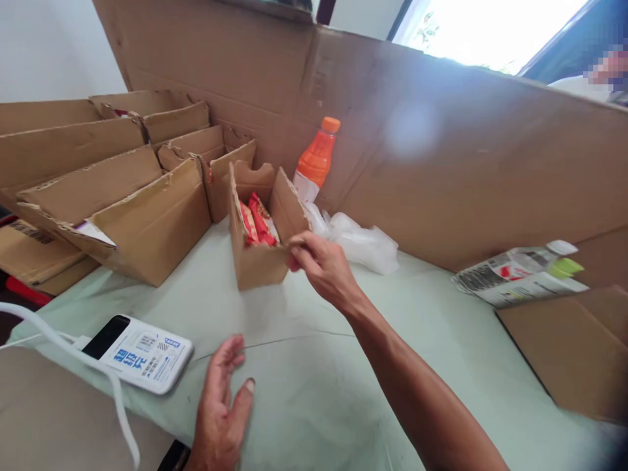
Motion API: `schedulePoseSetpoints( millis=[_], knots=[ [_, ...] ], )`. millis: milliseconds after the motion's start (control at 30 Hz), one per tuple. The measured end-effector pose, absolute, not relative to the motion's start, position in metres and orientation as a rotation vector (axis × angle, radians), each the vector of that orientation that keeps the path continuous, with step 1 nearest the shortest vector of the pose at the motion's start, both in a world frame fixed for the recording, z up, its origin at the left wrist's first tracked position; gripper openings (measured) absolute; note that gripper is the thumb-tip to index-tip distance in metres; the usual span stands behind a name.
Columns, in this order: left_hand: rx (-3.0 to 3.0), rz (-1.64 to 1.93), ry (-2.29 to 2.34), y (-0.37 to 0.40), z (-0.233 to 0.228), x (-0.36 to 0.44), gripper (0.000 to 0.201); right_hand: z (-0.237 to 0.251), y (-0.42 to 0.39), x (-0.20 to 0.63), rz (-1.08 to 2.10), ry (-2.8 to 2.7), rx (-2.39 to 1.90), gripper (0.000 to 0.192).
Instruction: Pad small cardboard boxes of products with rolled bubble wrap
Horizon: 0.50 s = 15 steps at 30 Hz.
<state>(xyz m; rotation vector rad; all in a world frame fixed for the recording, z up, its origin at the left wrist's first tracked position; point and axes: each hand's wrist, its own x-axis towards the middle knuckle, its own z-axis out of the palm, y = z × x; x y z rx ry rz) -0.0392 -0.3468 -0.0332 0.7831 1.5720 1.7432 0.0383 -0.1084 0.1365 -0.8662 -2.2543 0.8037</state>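
Note:
My right hand (pixel 321 265) pinches the near right corner of a small open cardboard box (pixel 260 267), thumb and fingers on its rim. Inside the box lie red snack packets (pixel 260 221), their lower parts hidden by its front wall. Over the pale green table cover (pixel 304 386), my left hand (pixel 223 396) hovers or rests with fingers apart and nothing in it. Left of that hand lies a white power bank (pixel 142 353) with a black end. Behind the small box stands a bottle of orange drink (pixel 316 160), leaning slightly.
Several open cardboard boxes (pixel 152 222) crowd the left side. Clear plastic wrap (pixel 366 242) lies by the tall cardboard wall (pixel 441 176). A clear bottle (pixel 520 265) lies at the right beside another cardboard box (pixel 569 347). A white cable (pixel 63 347) crosses the power bank.

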Motion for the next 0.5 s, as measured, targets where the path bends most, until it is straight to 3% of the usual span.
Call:
schedulePoseSetpoints(
  millis=[167,333,500],
  knots=[
    [0.673,1.842,1.601,-0.341,-0.018,-0.045,0.071,0.135,-0.165,0.189,0.836,-1.866,-1.113,0.014],
    [0.861,1.650,1.648,-0.347,-0.016,-0.031,0.078,0.103,-0.217,0.288,0.810,-1.376,-1.343,0.058],
    [0.949,1.484,1.651,-0.370,-0.033,0.000,0.067,0.049,-0.255,0.297,0.834,-1.416,-1.492,0.042]
  ],
)
